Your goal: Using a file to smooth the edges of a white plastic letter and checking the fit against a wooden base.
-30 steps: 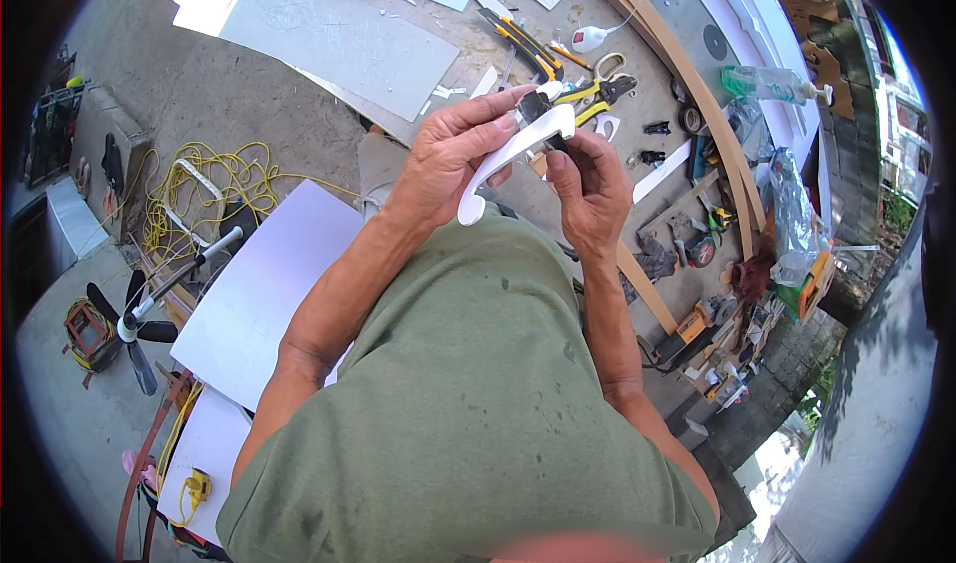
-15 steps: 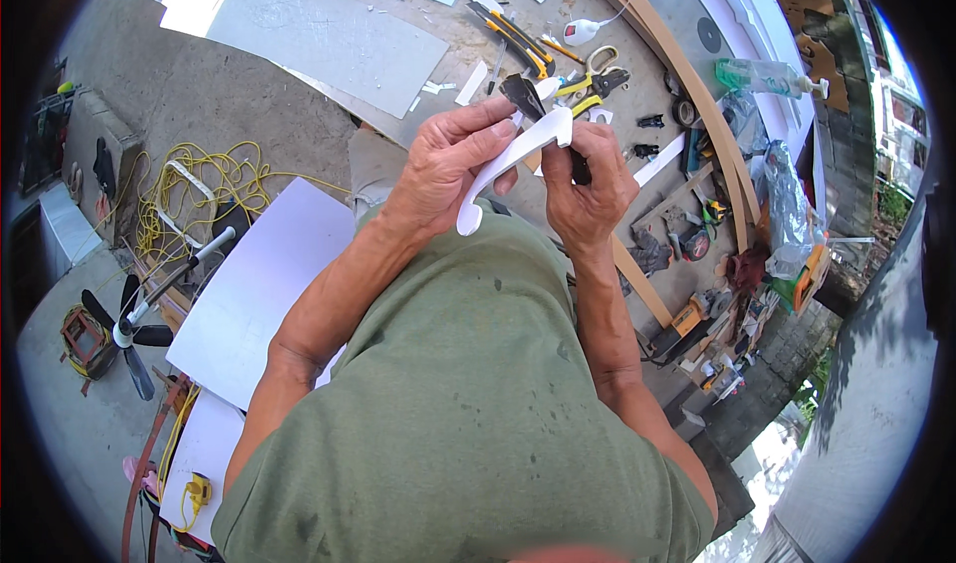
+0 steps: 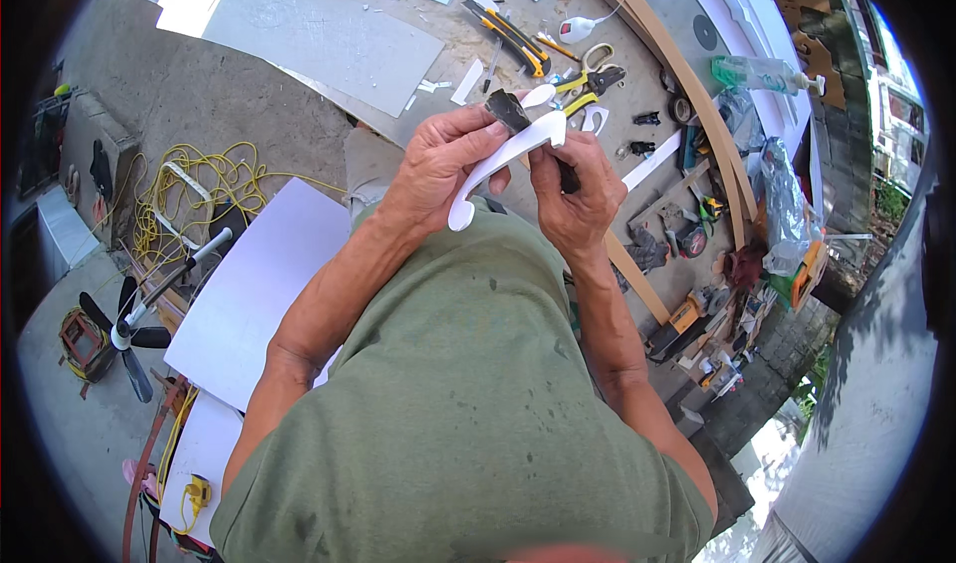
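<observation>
White curved piece [image 3: 512, 149] partly hides left hand [image 3: 438, 165].

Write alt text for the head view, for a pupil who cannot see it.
A person's left hand and right hand hold a curved white piece and a dark strip; beyond them lie a utility knife, yellow shears and white scraps.

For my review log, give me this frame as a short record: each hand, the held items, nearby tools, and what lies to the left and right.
Left hand: gripping white curved piece
Right hand: pinching dark strip
Strip detail: dark material on both sides of the piece; whether joined is hidden
Tool ahead: utility knife
Left side: yellow cord, fan
Right side: clear green bottle
</observation>
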### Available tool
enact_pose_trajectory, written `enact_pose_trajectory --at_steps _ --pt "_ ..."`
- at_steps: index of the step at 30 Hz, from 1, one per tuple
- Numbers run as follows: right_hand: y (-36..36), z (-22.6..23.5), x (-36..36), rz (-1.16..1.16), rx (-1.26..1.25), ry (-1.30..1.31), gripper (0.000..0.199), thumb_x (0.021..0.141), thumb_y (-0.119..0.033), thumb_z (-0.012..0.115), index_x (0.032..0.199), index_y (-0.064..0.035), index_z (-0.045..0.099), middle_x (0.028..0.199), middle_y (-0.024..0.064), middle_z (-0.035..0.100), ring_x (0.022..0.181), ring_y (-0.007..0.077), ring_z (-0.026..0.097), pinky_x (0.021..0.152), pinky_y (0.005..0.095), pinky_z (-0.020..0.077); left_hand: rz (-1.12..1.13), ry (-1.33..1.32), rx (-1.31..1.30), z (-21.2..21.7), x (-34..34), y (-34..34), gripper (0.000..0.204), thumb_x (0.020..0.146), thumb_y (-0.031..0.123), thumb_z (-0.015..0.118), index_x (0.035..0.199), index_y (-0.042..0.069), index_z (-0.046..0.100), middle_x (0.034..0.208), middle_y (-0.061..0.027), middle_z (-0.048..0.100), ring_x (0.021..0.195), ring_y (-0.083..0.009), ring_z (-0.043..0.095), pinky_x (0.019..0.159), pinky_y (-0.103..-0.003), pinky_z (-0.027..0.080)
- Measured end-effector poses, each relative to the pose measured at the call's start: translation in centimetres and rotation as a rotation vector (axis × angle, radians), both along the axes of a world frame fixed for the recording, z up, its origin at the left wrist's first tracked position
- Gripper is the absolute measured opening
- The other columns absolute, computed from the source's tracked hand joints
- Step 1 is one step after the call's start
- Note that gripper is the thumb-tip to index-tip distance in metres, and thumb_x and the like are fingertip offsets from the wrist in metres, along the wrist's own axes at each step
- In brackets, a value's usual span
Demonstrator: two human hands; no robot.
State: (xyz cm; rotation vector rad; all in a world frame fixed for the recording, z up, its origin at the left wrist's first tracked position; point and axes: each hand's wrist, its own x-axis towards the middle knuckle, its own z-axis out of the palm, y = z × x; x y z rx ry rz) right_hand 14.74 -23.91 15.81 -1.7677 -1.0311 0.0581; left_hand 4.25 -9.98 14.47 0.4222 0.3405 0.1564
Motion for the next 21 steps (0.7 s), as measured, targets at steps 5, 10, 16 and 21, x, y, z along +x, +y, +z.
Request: enact_pose_trajectory --at_steps 5,10,16,21 --pt "0.8 -0.1 0.3 -0.016 0.025 -0.075 0.024 0.08 0.01 0.071 0.1 -0.0019 0.065 0.087 0.0107 0.068 0.07 0.0161 0.065 0.056 0.0267 0.0496 0.02 0.02 0.004 -0.3 -0.4 -0.1 0.033 0.097 0.008 0.061 0.126 -0.008 0.06 0.099 -0.0112 0.069 0.068 -0.0151 0.064 0.058 -0.025 0.054" --pt "-0.2 -0.8 0.2 -0.019 0.008 -0.067 0.026 0.079 0.011 0.07 0.101 -0.0019 0.064 0.089 0.0113 0.068 0.071 0.0187 0.066 0.056 0.0283 0.0508 0.031 0.002 -0.004 -0.2 -0.3 -0.2 0.031 0.097 0.008 0.061 0.124 -0.007 0.061 0.097 -0.0113 0.07 0.066 -0.0159 0.065 0.057 -0.026 0.055" --pt "0.4 -0.4 0.3 -0.005 0.026 -0.099 0.022 0.081 0.009 0.069 0.1 -0.0018 0.064 0.087 0.01 0.067 0.066 0.0158 0.063 0.055 0.0283 0.0496 0.024 0.054 -0.011 -0.2 0.0 0.2 0.03 0.096 0.006 0.061 0.123 -0.007 0.062 0.094 -0.0107 0.07 0.066 -0.0157 0.065 0.058 -0.026 0.056" --pt "0.4 -0.1 0.2 -0.035 -0.028 0.048 0.02 0.082 0.008 0.069 0.099 -0.0014 0.064 0.086 0.0094 0.066 0.065 0.0132 0.06 0.054 0.0263 0.047 0.061 0.041 0.082 -0.7 0.0 0.0 0.032 0.097 0.006 0.06 0.126 -0.007 0.06 0.098 -0.0105 0.07 0.071 -0.014 0.065 0.059 -0.026 0.056"
